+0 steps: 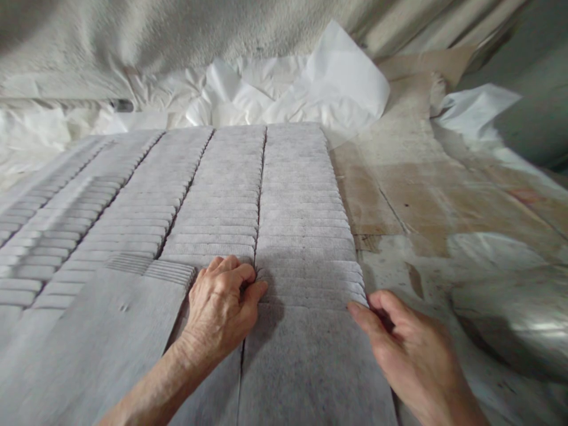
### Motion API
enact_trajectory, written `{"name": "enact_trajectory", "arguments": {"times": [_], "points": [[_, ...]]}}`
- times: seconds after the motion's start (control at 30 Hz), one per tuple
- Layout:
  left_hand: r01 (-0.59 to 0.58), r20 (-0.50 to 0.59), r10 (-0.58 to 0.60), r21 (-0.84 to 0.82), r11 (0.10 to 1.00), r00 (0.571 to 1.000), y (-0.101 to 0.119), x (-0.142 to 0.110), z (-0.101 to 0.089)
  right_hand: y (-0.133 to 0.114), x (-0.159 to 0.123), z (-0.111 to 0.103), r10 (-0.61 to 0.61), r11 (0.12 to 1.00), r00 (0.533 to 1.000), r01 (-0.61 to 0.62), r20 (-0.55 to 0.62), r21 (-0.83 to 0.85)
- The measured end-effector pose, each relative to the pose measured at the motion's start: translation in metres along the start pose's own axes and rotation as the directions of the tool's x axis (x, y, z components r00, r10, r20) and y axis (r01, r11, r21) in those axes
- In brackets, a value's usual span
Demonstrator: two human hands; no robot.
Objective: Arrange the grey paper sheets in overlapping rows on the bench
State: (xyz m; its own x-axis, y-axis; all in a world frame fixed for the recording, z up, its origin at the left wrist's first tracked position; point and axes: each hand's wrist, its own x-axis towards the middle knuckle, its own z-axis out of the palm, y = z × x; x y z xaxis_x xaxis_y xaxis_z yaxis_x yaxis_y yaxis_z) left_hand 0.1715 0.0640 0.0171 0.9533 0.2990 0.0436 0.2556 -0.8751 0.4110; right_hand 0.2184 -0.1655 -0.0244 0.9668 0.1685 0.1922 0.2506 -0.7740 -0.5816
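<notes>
A column of overlapping grey fabric sheets (306, 213) runs away from me, each sheet's folded edge set slightly behind the one before. At its nearest fold my right hand (408, 343) pinches the right corner between thumb and fingers. My left hand (226, 302) is closed at the column's left edge, thumb and forefinger at the same sheet's left side; its fingertips are partly hidden. The flat part of the top sheet (310, 361) stretches toward me between both forearms. Beside my left wrist lies a small stack of grey sheets (128, 313), its edges fanned.
More columns of overlapped grey sheets (128, 207) lie to the left, divided by dark gaps. Crumpled white plastic film (284, 94) lies behind them, below a draped beige cloth (177, 41). To the right are worn brown cardboard (399, 189) and a clear plastic-wrapped bundle (519, 313).
</notes>
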Motion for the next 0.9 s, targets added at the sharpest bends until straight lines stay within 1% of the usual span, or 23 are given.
{"name": "enact_trajectory", "arguments": {"times": [0.07, 0.1, 0.13, 0.17, 0.2, 0.23, 0.27, 0.3, 0.4, 0.47, 0.53, 0.6, 0.63, 0.73, 0.77, 0.83, 0.9], "points": [[-0.049, -0.082, 0.056, 0.087, 0.995, 0.995, 0.001, -0.005, 0.002, -0.003, -0.003, 0.0, -0.073, 0.989, 0.992, 0.059, -0.1, -0.137], [-0.074, -0.147, 0.098, 0.156, 0.985, 0.984, 0.001, -0.008, 0.002, -0.006, -0.003, -0.001, -0.139, 0.974, 0.977, 0.105, -0.163, -0.202], [-0.098, -0.21, 0.147, 0.228, 0.969, 0.966, 0.001, -0.011, 0.002, -0.009, -0.002, -0.004, -0.221, 0.954, 0.956, 0.17, -0.196, -0.246], [-0.124, -0.256, 0.201, 0.288, 0.95, 0.946, 0.001, -0.014, 0.002, -0.012, 0.0, -0.008, -0.308, 0.932, 0.925, 0.246, -0.222, -0.267], [-0.154, -0.276, 0.25, 0.326, 0.933, 0.928, 0.001, -0.017, 0.002, -0.015, 0.003, -0.012, -0.394, 0.906, 0.888, 0.332, -0.237, -0.265], [-0.188, -0.27, 0.285, 0.336, 0.923, 0.92, 0.0, -0.019, 0.002, -0.016, 0.006, -0.015, -0.464, 0.878, 0.855, 0.411, -0.23, -0.244], [-0.223, -0.243, 0.307, 0.319, 0.921, 0.92, 0.0, -0.02, 0.001, -0.017, 0.01, -0.018, -0.514, 0.853, 0.833, 0.473, -0.204, -0.219], [-0.247, -0.205, 0.312, 0.288, 0.925, 0.928, -0.001, -0.021, 0.001, -0.017, 0.013, -0.019, -0.543, 0.836, 0.823, 0.513, -0.167, -0.195], [-0.26, -0.12, 0.291, 0.222, 0.94, 0.949, -0.003, -0.018, 0.0, -0.013, 0.023, -0.02, -0.555, 0.824, 0.829, 0.537, -0.069, -0.18], [-0.262, -0.085, 0.283, 0.201, 0.944, 0.955, -0.003, -0.013, -0.001, -0.01, 0.028, -0.018, -0.542, 0.83, 0.84, 0.527, -0.039, -0.179], [-0.24, -0.043, 0.25, 0.162, 0.957, 0.967, -0.002, -0.009, -0.002, -0.009, 0.03, -0.016, -0.519, 0.846, 0.855, 0.512, -0.009, -0.148], [-0.199, -0.016, 0.203, 0.13, 0.971, 0.979, -0.001, -0.005, -0.003, -0.009, 0.031, -0.015, -0.506, 0.856, 0.863, 0.501, -0.01, -0.125], [-0.188, -0.015, 0.192, 0.128, 0.974, 0.981, 0.0, -0.004, -0.003, -0.009, 0.031, -0.015, -0.511, 0.854, 0.859, 0.505, -0.021, -0.125], [-0.202, -0.012, 0.206, 0.143, 0.969, 0.978, 0.002, -0.002, -0.005, -0.009, 0.034, -0.015, -0.546, 0.832, 0.837, 0.54, -0.019, -0.129], [-0.201, 0.007, 0.203, 0.139, 0.97, 0.979, 0.002, 0.0, -0.006, -0.008, 0.035, -0.015, -0.541, 0.836, 0.841, 0.537, -0.001, -0.116], [-0.177, 0.06, 0.171, 0.114, 0.978, 0.983, 0.004, 0.004, -0.007, -0.007, 0.039, -0.015, -0.489, 0.868, 0.871, 0.491, 0.042, -0.068], [-0.137, 0.092, 0.13, 0.078, 0.987, 0.987, 0.006, 0.008, -0.008, -0.006, 0.043, -0.015, -0.408, 0.912, 0.908, 0.411, 0.097, -0.011]]}}
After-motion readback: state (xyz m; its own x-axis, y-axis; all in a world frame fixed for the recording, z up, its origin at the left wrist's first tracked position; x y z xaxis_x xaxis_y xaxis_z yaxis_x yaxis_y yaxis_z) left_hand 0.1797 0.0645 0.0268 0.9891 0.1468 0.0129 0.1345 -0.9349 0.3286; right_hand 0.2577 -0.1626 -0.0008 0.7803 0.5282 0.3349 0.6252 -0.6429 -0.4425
